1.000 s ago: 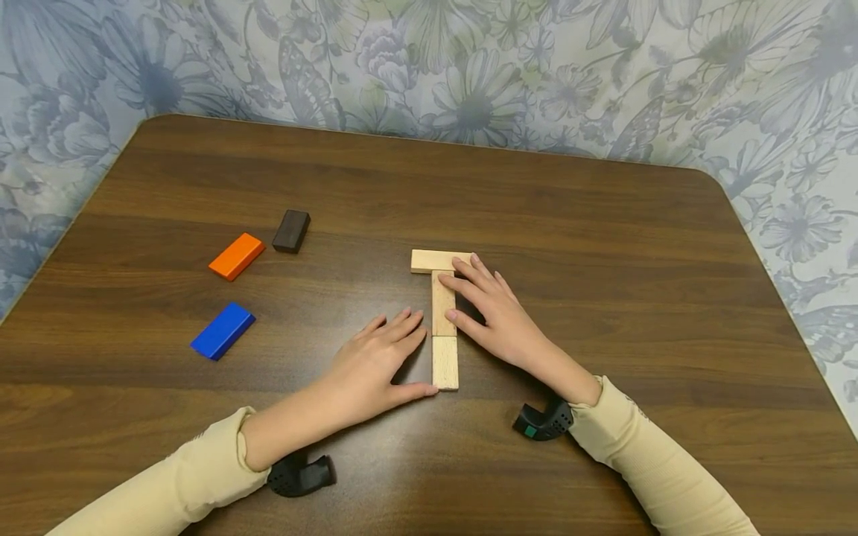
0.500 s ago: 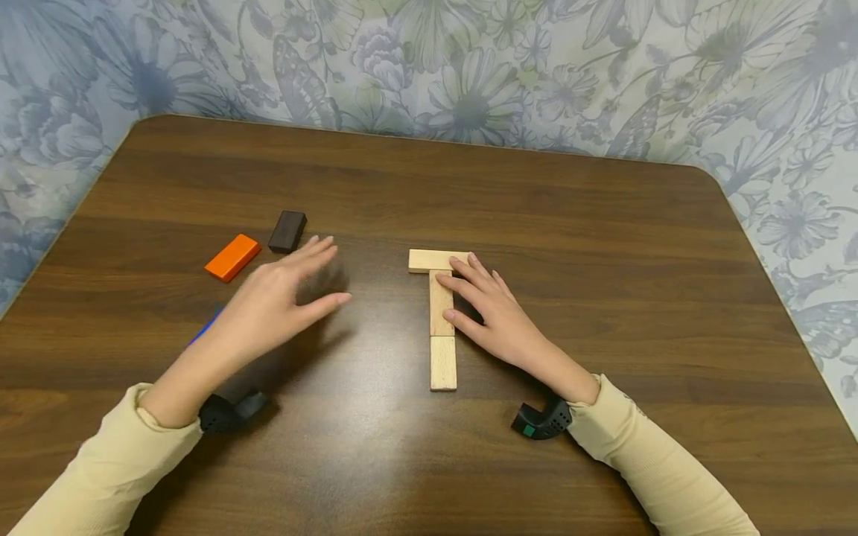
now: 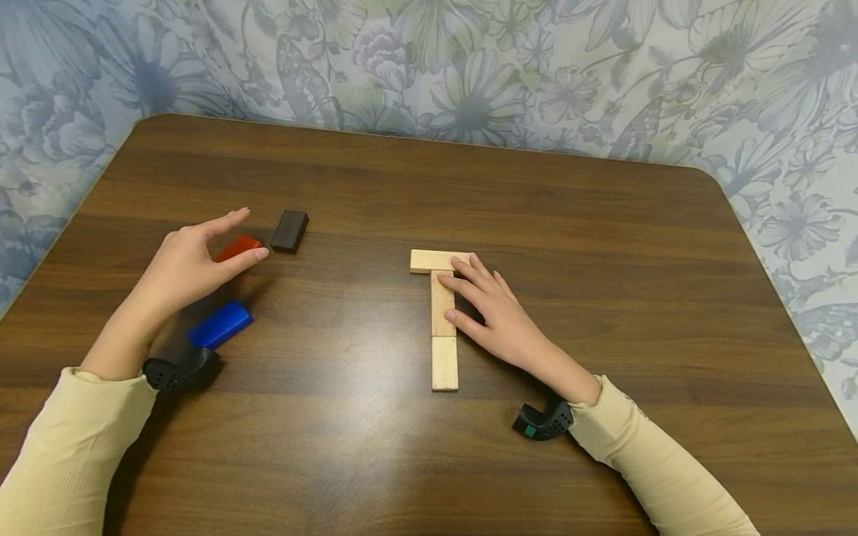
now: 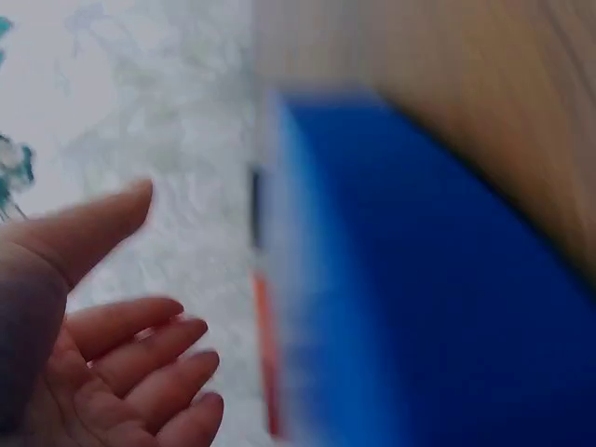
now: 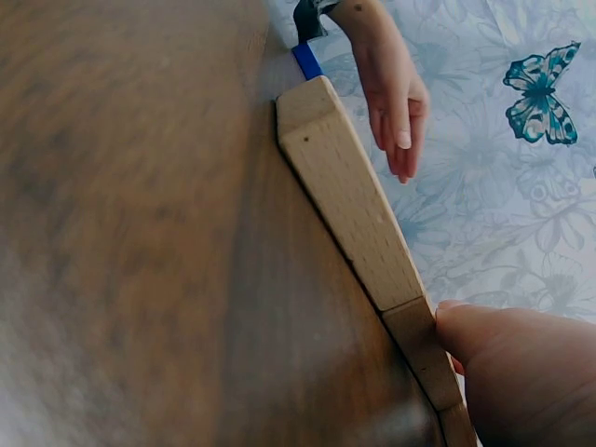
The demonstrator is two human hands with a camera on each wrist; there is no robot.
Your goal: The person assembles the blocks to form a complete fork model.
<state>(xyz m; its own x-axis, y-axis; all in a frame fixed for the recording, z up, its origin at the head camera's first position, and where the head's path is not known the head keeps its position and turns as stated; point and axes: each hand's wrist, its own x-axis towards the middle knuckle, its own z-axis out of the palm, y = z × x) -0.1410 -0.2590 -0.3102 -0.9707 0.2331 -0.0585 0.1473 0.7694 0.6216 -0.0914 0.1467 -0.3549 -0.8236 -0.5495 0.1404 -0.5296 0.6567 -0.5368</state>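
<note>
Above an orange block at the left of the table, my left hand hangs with thumb and fingers spread apart, holding nothing. It partly hides that block. Three pale wooden blocks lie flat in a T: a crosswise block at the far end, then a middle block and a near block end to end. My right hand rests on the crosswise and middle blocks with relaxed fingers. In the right wrist view its thumb touches the row's side.
A blue block lies just below my left hand, near the wrist camera. To the right of the orange block lies a dark brown block. The brown table ends at a floral wall.
My left hand has left the wooden row and moved left, past the dark block, to above the orange one. My right hand and the wooden blocks have stayed in place.
</note>
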